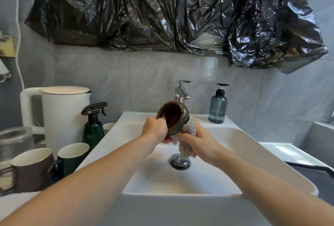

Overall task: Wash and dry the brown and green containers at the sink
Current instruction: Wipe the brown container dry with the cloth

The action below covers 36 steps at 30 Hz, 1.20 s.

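Observation:
Over the white sink [226,146] my left hand [155,130] grips a round glazed container [173,115], brown inside and dark green outside, by its rim. The container is tipped so its mouth faces me. My right hand [197,142] holds a patterned white cloth [188,135] against the container's outer right side and underside; a fold of cloth hangs toward the drain [180,161]. The chrome tap [182,92] stands just behind the container, and I see no water running.
On the left counter stand a brown mug [30,169], a green mug [74,155], a dark green spray bottle [93,126], a white kettle [59,113] and a glass jar [16,140]. A blue soap dispenser [217,106] stands at the sink's back right. Black plastic sheeting [171,12] hangs above.

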{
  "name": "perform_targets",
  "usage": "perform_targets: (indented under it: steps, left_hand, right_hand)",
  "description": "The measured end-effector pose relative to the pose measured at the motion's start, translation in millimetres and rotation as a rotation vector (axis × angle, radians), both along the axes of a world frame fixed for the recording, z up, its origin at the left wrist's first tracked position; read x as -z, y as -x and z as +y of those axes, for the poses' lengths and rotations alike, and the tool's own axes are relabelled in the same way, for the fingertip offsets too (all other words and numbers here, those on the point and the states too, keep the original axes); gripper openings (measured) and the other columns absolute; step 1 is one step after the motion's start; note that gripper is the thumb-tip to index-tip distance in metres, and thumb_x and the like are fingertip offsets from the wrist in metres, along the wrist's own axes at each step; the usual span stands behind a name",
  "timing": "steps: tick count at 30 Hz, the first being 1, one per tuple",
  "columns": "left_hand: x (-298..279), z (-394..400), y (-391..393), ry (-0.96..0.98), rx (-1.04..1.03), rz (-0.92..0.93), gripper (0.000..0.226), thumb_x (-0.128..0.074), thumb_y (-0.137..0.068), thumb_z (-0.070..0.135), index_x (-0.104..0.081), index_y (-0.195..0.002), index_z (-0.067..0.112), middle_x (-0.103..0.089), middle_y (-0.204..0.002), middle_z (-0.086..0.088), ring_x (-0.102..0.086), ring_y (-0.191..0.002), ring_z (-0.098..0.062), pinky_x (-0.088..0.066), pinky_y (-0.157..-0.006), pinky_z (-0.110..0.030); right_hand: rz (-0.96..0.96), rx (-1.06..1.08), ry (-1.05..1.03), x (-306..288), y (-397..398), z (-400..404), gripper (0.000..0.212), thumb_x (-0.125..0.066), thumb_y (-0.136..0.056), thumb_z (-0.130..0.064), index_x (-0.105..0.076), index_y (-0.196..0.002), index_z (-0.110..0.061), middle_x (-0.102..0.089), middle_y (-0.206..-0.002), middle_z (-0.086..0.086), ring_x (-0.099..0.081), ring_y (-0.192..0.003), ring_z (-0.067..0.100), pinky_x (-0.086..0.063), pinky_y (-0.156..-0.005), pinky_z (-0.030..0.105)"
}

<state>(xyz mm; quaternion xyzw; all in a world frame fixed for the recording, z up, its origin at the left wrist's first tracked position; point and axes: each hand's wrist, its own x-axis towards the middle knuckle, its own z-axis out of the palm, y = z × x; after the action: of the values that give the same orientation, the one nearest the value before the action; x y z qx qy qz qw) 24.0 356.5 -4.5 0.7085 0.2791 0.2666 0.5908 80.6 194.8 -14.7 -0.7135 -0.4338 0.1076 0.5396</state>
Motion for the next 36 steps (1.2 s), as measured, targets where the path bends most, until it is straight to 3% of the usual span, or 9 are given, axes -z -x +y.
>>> perform_targets:
  steps: [3,7,13,19,24,28,30,33,36]
  left_hand:
    - [-1.3,-2.6,3.8,0.033,0.046,0.041,0.031,-0.041,-0.105,0.021,-0.064,-0.115,0.001,-0.069,-0.080,-0.018,-0.061,-0.045,-0.024,-0.045,-0.041,-0.023]
    - [0.3,-5.8,7.5,0.035,0.157,0.124,0.036,-0.038,-0.098,0.017,-0.068,-0.112,0.004,-0.067,-0.072,-0.007,-0.058,-0.044,-0.018,-0.046,-0.049,-0.024]
    - [0.8,-13.6,10.9,-0.044,0.242,0.209,0.032,-0.036,-0.098,0.015,-0.065,-0.085,0.012,-0.066,-0.058,-0.003,-0.055,-0.045,-0.017,-0.043,-0.052,-0.025]
    - [5.7,-8.7,11.5,-0.220,0.263,0.280,0.039,-0.039,-0.108,0.023,-0.066,-0.111,-0.005,-0.068,-0.057,-0.006,-0.054,-0.042,-0.017,-0.041,-0.042,-0.021]
    - [4.8,-6.6,14.6,-0.305,0.288,0.244,0.035,-0.040,-0.111,0.024,-0.062,-0.105,-0.002,-0.067,-0.058,-0.009,-0.052,-0.041,-0.016,-0.039,-0.040,-0.022]
    - [4.4,-8.9,16.2,-0.500,0.332,0.188,0.033,-0.043,-0.108,0.019,-0.061,-0.083,0.009,-0.063,-0.059,-0.009,-0.052,-0.038,-0.017,-0.037,-0.039,-0.022]
    - [7.7,-7.3,13.0,-0.713,0.296,0.163,0.029,-0.045,-0.100,0.023,-0.062,-0.076,0.022,-0.066,-0.068,-0.003,-0.062,-0.054,-0.021,-0.050,-0.049,-0.029]
    - [10.3,-9.3,15.1,-0.946,0.242,0.229,0.020,-0.042,-0.087,0.035,-0.057,-0.077,0.027,-0.068,-0.081,0.000,-0.062,-0.082,-0.030,-0.055,-0.075,-0.047]
    - [11.0,-10.7,15.9,-0.979,0.203,0.182,0.023,-0.041,-0.087,0.039,-0.061,-0.086,0.026,-0.069,-0.084,0.000,-0.061,-0.084,-0.032,-0.055,-0.076,-0.048]
  right_hand:
    - [-0.042,-0.008,-0.045,0.3,3.3,0.9,0.040,-0.066,-0.101,-0.021,-0.046,-0.136,-0.027,-0.071,-0.104,-0.007,-0.067,-0.079,-0.010,-0.048,-0.057,0.008]
    - [-0.102,0.048,-0.095,1.5,-0.2,0.2,0.048,-0.073,-0.094,-0.040,-0.049,-0.135,-0.032,-0.073,-0.112,-0.013,-0.070,-0.104,0.000,-0.057,-0.088,0.026]
    - [-0.126,0.220,-0.141,-0.1,-4.0,5.0,0.045,-0.063,-0.084,-0.071,-0.062,-0.110,-0.034,-0.076,-0.098,-0.008,-0.074,-0.090,0.010,-0.061,-0.082,0.041]
    - [-0.075,0.329,-0.197,-4.2,-8.7,-2.1,0.046,-0.048,-0.106,-0.049,-0.066,-0.076,-0.019,-0.066,-0.059,-0.011,-0.060,-0.056,0.002,-0.047,-0.062,0.030]
    - [-0.022,0.355,-0.212,-9.8,-6.9,-4.3,0.051,-0.046,-0.108,-0.044,-0.061,-0.068,-0.017,-0.058,-0.046,-0.007,-0.056,-0.047,0.005,-0.044,-0.048,0.019]
    - [0.104,0.306,-0.191,-14.0,-3.0,-4.7,0.044,-0.056,-0.104,-0.041,-0.066,-0.071,-0.013,-0.059,-0.046,-0.004,-0.051,-0.040,0.007,-0.038,-0.041,0.018]
    - [0.059,0.280,-0.062,-9.2,-0.9,-3.4,0.035,-0.064,-0.098,-0.041,-0.068,-0.073,-0.016,-0.065,-0.052,-0.001,-0.051,-0.040,0.008,-0.037,-0.039,0.017]
    - [-0.067,0.245,0.122,-2.0,0.1,-3.8,0.010,-0.064,-0.098,-0.032,-0.065,-0.091,-0.026,-0.070,-0.061,0.000,-0.058,-0.041,0.006,-0.043,-0.042,0.019]
    - [-0.079,0.232,0.081,-3.4,-1.6,-5.1,0.004,-0.060,-0.100,-0.028,-0.062,-0.103,-0.026,-0.073,-0.067,0.005,-0.064,-0.049,0.013,-0.049,-0.045,0.025]
